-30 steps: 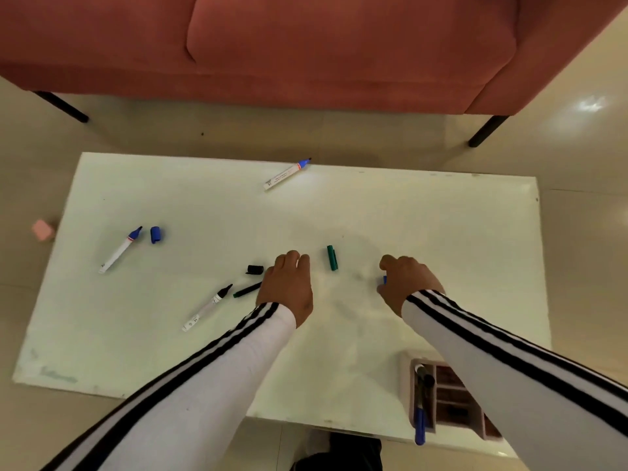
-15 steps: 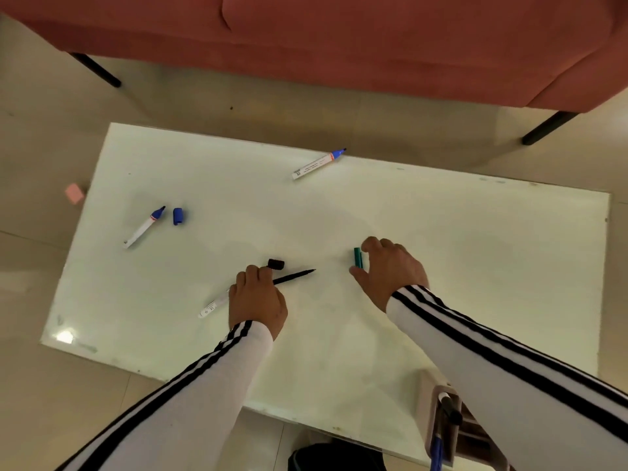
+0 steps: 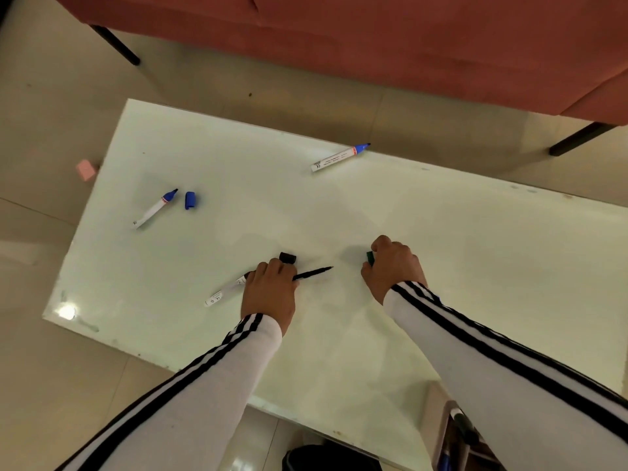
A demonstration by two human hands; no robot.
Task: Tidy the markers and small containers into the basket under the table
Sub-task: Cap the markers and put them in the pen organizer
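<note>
My left hand [image 3: 270, 290] lies curled on the white table [image 3: 475, 266], fingers closed over a thin black pen [image 3: 314, 272] whose tip sticks out to the right. A white marker [image 3: 220, 294] pokes out from under the same hand on the left. A black cap [image 3: 288, 257] rests just beyond my fingertips. My right hand [image 3: 396, 266] pinches a green cap [image 3: 370, 258] between thumb and fingers. Further left lie an uncapped blue marker [image 3: 154, 209] and its blue cap [image 3: 190, 200]. Another blue marker [image 3: 339, 157] sits at the far edge. The basket [image 3: 441, 426] shows under the near right corner, partly hidden by my right sleeve.
A red sofa [image 3: 373, 39] with black legs stands beyond the table. A pink block [image 3: 85, 168] lies on the tiled floor to the left. A dark object [image 3: 326, 458] sits on the floor under the near table edge.
My left hand slid left onto the black pen and white marker. My right hand moved left to the green cap and closed around it. The view tilted and moved closer.
</note>
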